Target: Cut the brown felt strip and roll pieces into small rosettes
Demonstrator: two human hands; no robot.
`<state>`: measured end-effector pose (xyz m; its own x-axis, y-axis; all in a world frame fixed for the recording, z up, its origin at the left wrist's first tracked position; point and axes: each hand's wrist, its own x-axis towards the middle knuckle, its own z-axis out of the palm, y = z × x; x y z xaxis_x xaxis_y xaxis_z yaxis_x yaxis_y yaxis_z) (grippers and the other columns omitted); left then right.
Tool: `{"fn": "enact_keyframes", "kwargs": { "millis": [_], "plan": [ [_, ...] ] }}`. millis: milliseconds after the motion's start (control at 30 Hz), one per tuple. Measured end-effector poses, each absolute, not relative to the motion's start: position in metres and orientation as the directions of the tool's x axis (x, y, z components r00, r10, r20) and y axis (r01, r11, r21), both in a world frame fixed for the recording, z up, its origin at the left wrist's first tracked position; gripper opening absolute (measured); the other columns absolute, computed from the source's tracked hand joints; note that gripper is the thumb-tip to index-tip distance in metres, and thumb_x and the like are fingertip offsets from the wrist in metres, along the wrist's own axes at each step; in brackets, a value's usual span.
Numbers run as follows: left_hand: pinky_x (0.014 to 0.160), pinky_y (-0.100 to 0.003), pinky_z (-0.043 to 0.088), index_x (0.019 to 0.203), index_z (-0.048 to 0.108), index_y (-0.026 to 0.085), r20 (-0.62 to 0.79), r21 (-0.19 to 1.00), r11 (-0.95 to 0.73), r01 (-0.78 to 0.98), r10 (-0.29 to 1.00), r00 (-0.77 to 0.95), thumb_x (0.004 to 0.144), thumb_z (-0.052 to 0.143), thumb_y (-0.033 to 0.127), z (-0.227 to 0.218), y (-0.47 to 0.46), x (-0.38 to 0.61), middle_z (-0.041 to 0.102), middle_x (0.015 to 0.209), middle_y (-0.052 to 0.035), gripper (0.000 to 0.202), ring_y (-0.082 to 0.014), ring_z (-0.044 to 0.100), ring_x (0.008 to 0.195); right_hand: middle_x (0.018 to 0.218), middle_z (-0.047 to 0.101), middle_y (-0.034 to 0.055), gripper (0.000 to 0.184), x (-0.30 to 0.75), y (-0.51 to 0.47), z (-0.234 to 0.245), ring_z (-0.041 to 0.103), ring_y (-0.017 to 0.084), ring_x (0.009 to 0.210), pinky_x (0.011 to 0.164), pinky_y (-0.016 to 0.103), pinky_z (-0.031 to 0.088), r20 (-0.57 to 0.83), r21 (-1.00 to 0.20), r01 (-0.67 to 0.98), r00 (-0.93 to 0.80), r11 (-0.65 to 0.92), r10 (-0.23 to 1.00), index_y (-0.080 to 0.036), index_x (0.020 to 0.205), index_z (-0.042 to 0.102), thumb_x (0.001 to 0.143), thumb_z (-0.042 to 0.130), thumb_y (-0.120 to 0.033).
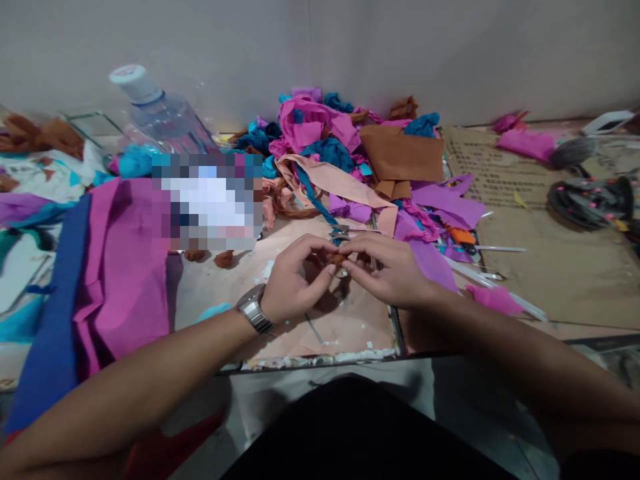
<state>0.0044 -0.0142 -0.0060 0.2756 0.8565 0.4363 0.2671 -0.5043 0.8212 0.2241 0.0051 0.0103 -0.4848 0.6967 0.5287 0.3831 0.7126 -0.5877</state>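
Left hand (295, 277) and right hand (387, 267) together pinch a small crumpled brown piece (339, 261) at their fingertips over the table (290, 337), where two similar brown balls (225, 259) already lie bunched to the left, so this one seems partly shaped, how much remains unclear.

A plain pale-grey wall (225, 47) (a faint vertical seam (309, 40) runs down near its middle) rises behind the table (290, 339), whose pinkish top has a worn, flaky front edge (320, 361). Below, greyish floor (415, 393) shows in shadow; the light is dim and soft.
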Motion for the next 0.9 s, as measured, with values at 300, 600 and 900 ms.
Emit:
{"fn": "enact_keyframes", "kwargs": {
  "millis": [300, 600, 900],
  "plan": [
    [0.080, -0.034, 0.056, 0.119, 0.063, 0.020, 0.476, 0.785, -0.543, 0.298, 0.837, 0.270, 0.088, 0.070, 0.021, -0.006, -0.012, 0.004, 0.067, 0.107, -0.0076, 0.032, -0.0195, 0.065, 0.095, 0.097, 0.075, 0.0045, 0.017, 0.221, 0.006, 0.009, 0.064, 0.011, 0.067, 0.060, 0.024, 0.052, 0.447, -0.685, 0.392, -0.440, 0.614, 0.779, -0.021, 0.109, 0.073, 0.093, 0.069, -0.025],
    [0.074, -0.033, 0.053, 0.111, 0.064, 0.022, 0.598, 0.585, -0.787, 0.197, 0.582, 0.551, 0.093, 0.062, 0.023, 0.013, -0.024, 0.005, 0.073, 0.088, -0.0041, 0.019, -0.0183, 0.068, 0.079, 0.103, 0.076, 0.0060, 0.021, 0.216, 0.010, 0.005, 0.068, 0.012, 0.071, 0.063, 0.024, 0.054, 0.378, -0.728, 0.406, -0.436, 0.553, 0.817, -0.019, 0.112, 0.072, 0.091, 0.069, -0.023],
    [0.058, -0.033, 0.048, 0.082, 0.068, 0.023, 0.488, 0.389, -0.920, 0.059, 0.259, 0.834, 0.094, 0.063, 0.038, -0.004, -0.036, 0.009, 0.071, 0.064, -0.0029, 0.020, -0.0187, 0.068, 0.061, 0.099, 0.074, 0.0053, 0.020, 0.193, 0.007, 0.019, 0.063, 0.012, 0.071, 0.063, 0.024, 0.049, 0.292, -0.669, 0.428, -0.600, 0.608, 0.744, -0.020, 0.111, 0.072, 0.092, 0.066, -0.020]
  ]
}}
